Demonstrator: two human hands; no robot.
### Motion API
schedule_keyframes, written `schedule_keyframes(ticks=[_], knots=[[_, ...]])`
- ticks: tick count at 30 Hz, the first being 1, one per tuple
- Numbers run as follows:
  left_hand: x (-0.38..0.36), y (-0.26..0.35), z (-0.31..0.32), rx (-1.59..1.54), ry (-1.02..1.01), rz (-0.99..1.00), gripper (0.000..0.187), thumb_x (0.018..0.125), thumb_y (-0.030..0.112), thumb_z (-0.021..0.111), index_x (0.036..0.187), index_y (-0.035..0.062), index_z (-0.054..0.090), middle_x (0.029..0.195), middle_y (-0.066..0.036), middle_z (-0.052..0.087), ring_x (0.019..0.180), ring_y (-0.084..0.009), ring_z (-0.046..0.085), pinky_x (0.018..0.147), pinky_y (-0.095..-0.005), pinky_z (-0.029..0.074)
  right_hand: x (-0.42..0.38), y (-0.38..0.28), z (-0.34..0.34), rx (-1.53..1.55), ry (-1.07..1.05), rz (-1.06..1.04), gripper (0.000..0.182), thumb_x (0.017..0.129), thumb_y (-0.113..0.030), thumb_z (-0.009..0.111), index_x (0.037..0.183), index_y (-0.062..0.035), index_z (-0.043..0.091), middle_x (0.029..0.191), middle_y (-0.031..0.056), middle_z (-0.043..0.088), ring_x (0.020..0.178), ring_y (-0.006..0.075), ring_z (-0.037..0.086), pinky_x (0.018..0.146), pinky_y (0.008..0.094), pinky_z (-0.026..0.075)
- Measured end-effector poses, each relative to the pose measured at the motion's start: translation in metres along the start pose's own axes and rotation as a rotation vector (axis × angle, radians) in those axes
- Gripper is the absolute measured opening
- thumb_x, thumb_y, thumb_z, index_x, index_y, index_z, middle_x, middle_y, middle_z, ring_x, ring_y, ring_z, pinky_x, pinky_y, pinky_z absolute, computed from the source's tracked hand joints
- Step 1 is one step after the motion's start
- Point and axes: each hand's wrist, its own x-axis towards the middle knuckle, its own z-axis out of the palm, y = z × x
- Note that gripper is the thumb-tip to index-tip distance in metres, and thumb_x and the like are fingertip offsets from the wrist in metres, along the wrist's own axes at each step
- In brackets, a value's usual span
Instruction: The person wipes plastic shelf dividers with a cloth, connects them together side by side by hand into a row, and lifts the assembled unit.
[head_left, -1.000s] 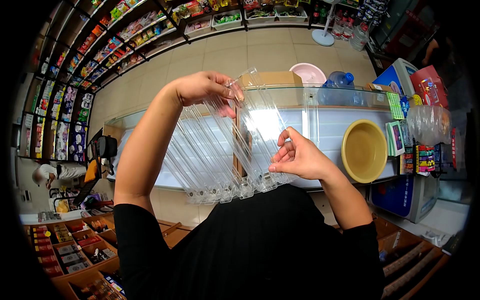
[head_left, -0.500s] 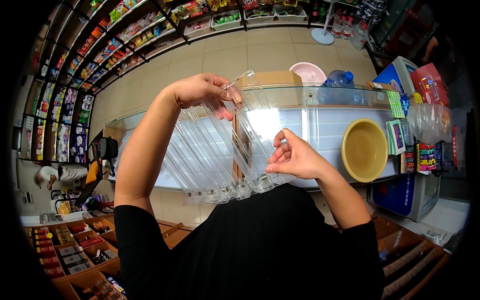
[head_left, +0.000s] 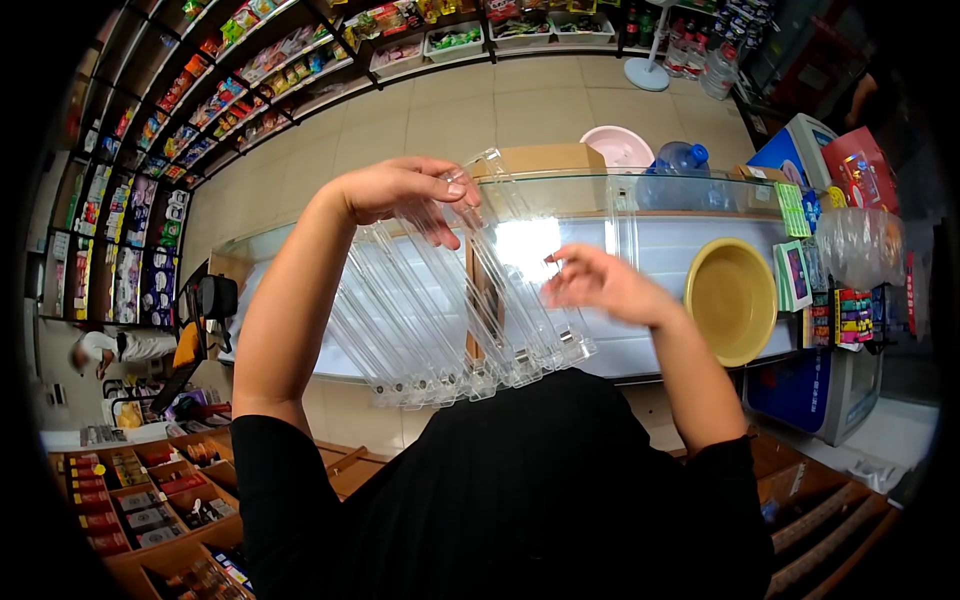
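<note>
My left hand [head_left: 410, 195] grips the far end of a row of clear plastic shelf trays [head_left: 430, 300], thumb on top and fingers curled under. The long narrow channels lie side by side and slant toward my body, with small silvery parts at their near ends. To the right of them, my right hand [head_left: 605, 285] hovers with its fingers apart and slightly blurred, holding nothing. Below both hands is a glass-topped counter [head_left: 655, 265] with white panels inside. Another clear plastic strip [head_left: 625, 235] lies on the glass near its far edge.
A yellow basin [head_left: 730, 345] stands on the counter at right, beside small boxed goods [head_left: 853, 312]. Beyond the counter are a cardboard box [head_left: 550, 158], a pink basin [head_left: 617, 147] and a blue water jug [head_left: 680, 160]. Another person [head_left: 110, 350] is far left.
My right hand has let go of the trays' near end and moved up and right, its fingers opening. The rightmost tray's near end now shows. My left hand keeps its hold.
</note>
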Motion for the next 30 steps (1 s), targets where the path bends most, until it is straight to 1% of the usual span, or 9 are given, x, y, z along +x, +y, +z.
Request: schedule_keyframes(ticks=[2,4,8,10,14,20,22,25,30], knots=[[0.0,-0.003,0.0,-0.015,0.001,-0.003,0.045,0.105,0.034,0.069,0.135,0.0003,0.064,0.125,-0.018,0.073,0.098,-0.0348,0.081,0.077,-0.0364,0.065,0.014,-0.018,-0.038,-0.255,0.301,-0.062,0.025,0.107,-0.01,0.064,0.131,-0.0052,0.072,0.12,0.0091,0.076,0.106,0.0212,0.074,0.097,0.0373,0.058],[-0.001,-0.005,-0.002,-0.021,0.003,-0.003,0.044,0.106,0.032,0.067,0.135,-0.0017,0.062,0.123,-0.017,0.073,0.098,-0.0365,0.081,0.077,-0.0373,0.065,0.02,-0.021,-0.071,-1.038,0.511,-0.146,0.029,0.098,0.0,0.065,0.122,-0.0105,0.078,0.126,0.0102,0.075,0.114,0.0288,0.072,0.103,0.0408,0.056],[-0.002,-0.005,-0.003,-0.049,0.002,-0.024,0.045,0.106,0.032,0.067,0.136,-0.0013,0.06,0.123,-0.017,0.073,0.099,-0.0395,0.081,0.077,-0.0395,0.067,0.034,0.038,-0.135,-1.56,0.377,-0.168,0.042,0.088,0.005,0.065,0.12,-0.0163,0.08,0.135,0.0086,0.073,0.131,0.034,0.064,0.111,0.0442,0.052],[-0.004,-0.003,-0.002,-0.06,0.006,-0.036,0.046,0.106,0.032,0.066,0.137,-0.0011,0.06,0.123,-0.017,0.073,0.099,-0.0405,0.081,0.077,-0.0402,0.068,0.038,0.066,-0.148,-1.719,0.275,-0.173,0.027,0.093,-0.006,0.064,0.111,-0.0157,0.082,0.146,0.0053,0.068,0.144,0.0323,0.056,0.119,0.0481,0.046],[-0.007,-0.007,-0.003,-0.064,0.023,-0.054,0.047,0.106,0.033,0.066,0.138,-0.0006,0.059,0.124,-0.017,0.073,0.098,-0.0413,0.081,0.076,-0.0409,0.069,0.048,0.093,-0.157,-1.715,0.252,-0.219,0.023,0.09,-0.008,0.066,0.101,-0.0169,0.084,0.143,0.0049,0.071,0.147,0.0314,0.054,0.124,0.0487,0.04],[-0.009,-0.01,-0.006,-0.065,0.018,-0.051,0.047,0.106,0.034,0.067,0.137,-0.0003,0.059,0.124,-0.024,0.075,0.098,-0.0404,0.081,0.076,-0.0404,0.068,0.056,0.092,-0.151,-1.766,0.19,-0.223,0.016,0.088,-0.013,0.066,0.088,-0.0161,0.082,0.115,0.0057,0.08,0.14,0.029,0.06,0.123,0.0496,0.041],[-0.009,-0.012,-0.007,-0.067,0.014,-0.046,0.047,0.105,0.034,0.067,0.138,-0.0003,0.059,0.124,-0.026,0.075,0.098,-0.0402,0.081,0.076,-0.0404,0.068,0.057,0.088,-0.147,-1.75,0.225,-0.255,0.012,0.091,-0.013,0.064,0.085,-0.0116,0.075,0.106,0.0112,0.079,0.122,0.0316,0.07,0.117,0.0502,0.045],[-0.006,-0.013,-0.008,-0.074,0.002,-0.042,0.048,0.105,0.034,0.067,0.138,-0.0005,0.058,0.123,-0.027,0.075,0.098,-0.0406,0.081,0.076,-0.0407,0.068,0.056,0.084,-0.141,-1.594,0.268,-0.133,0.002,0.092,-0.007,0.066,0.094,-0.0076,0.065,0.099,0.0147,0.076,0.099,0.0377,0.073,0.104,0.0517,0.052],[-0.005,-0.014,-0.01,-0.082,-0.012,-0.046,0.048,0.105,0.033,0.067,0.139,0.0001,0.058,0.123,-0.027,0.075,0.098,-0.0415,0.081,0.077,-0.0415,0.068,0.045,0.059,-0.113,-1.474,0.411,-0.018,0.014,0.098,-0.01,0.059,0.111,-0.0048,0.059,0.1,0.0232,0.074,0.098,0.0441,0.071,0.089,0.0554,0.054]])
